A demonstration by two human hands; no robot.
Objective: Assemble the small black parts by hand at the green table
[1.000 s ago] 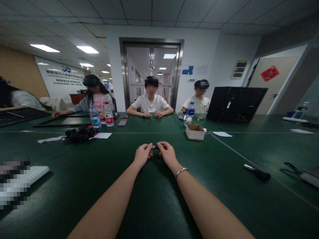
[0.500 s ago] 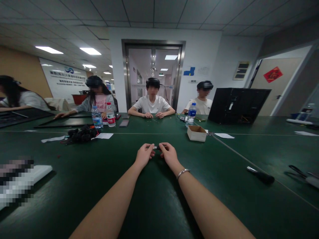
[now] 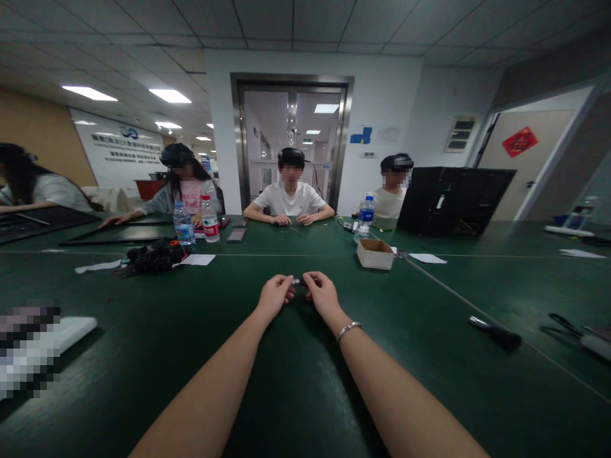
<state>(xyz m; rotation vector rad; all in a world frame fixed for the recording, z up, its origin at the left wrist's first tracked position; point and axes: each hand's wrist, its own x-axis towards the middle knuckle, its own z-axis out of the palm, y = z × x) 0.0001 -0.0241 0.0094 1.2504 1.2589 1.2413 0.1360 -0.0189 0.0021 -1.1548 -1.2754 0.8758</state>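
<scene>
Above the green table (image 3: 296,356), both my hands meet around a small silver-and-black piece (image 3: 296,282) that looks like a USB plug or stick. My left hand (image 3: 273,298) pinches the silver end between thumb and fingers. At the black end, my right hand (image 3: 323,294) is closed in a similar pinch. Fingers cover much of the piece, so its exact kind is unclear. A silver bracelet (image 3: 349,331) circles my right wrist.
A small open box (image 3: 375,256) stands ahead to the right, near a blue-capped bottle (image 3: 365,216) and a black monitor (image 3: 456,202). A black-handled brush (image 3: 496,332) lies right. Black cabling (image 3: 155,256) and two bottles sit ahead-left. Several people sit around the table.
The view has shifted slightly. My hands keep nearly the same pose, both still pinching the small piece. The person near the monitor has leaned a little to the right.
</scene>
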